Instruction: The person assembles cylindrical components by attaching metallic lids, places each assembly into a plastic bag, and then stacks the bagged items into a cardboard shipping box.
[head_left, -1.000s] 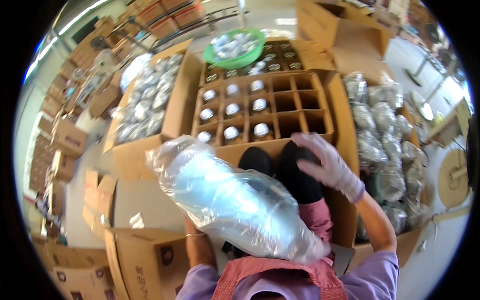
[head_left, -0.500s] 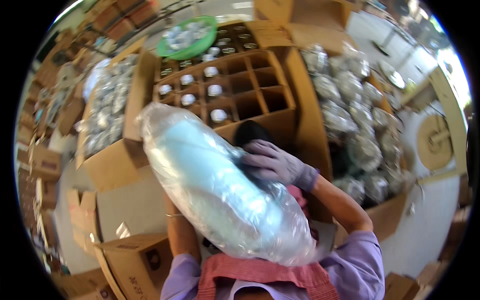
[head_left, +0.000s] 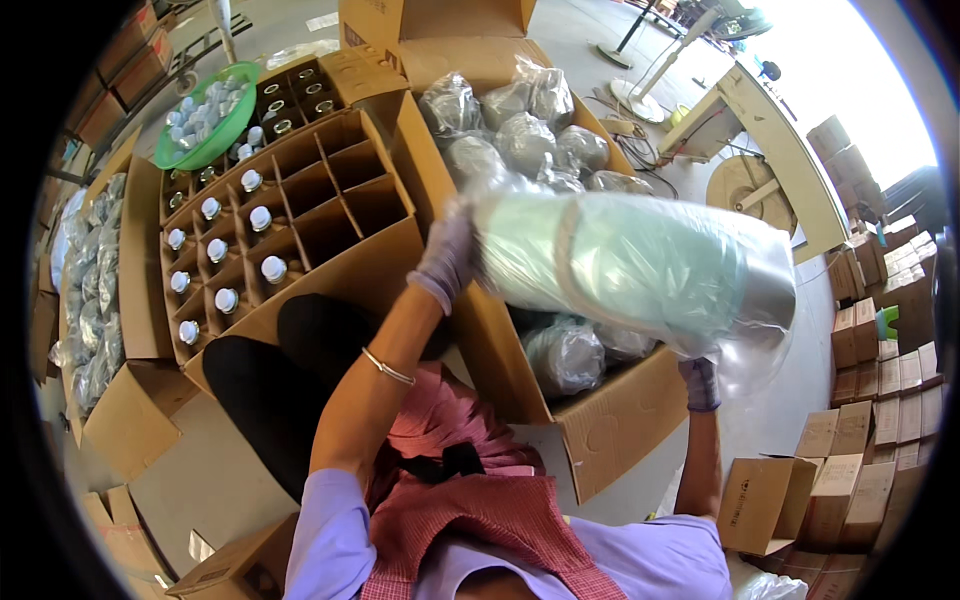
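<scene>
A long, rounded pale-green bundle in clear plastic film (head_left: pixel 620 265) lies sideways in the air between my hands. A darker band runs round it. My left hand (head_left: pixel 448 255), in a grey-purple glove, holds its left end with fingers partly hidden by the film. My right hand (head_left: pixel 700 382), gloved too, grips from below near the right end, its fingers mostly covered. Under the bundle stands an open carton (head_left: pixel 625 415) with several round, plastic-wrapped pieces (head_left: pixel 565 355) inside. The bundle hides part of them.
Left of my hands stands a divided carton (head_left: pixel 300 265) with several white-capped bottles (head_left: pixel 260 218) in its cells. A green basin of caps (head_left: pixel 205 115) rests at its far corner. Another carton of wrapped pieces (head_left: pixel 95 265) stands far left. Stacked boxes (head_left: pixel 850 470) line the right.
The view has turned right. The bundle has moved from over my lap to above the right carton. My left hand has come into sight, and my right hand has shifted to the right end.
</scene>
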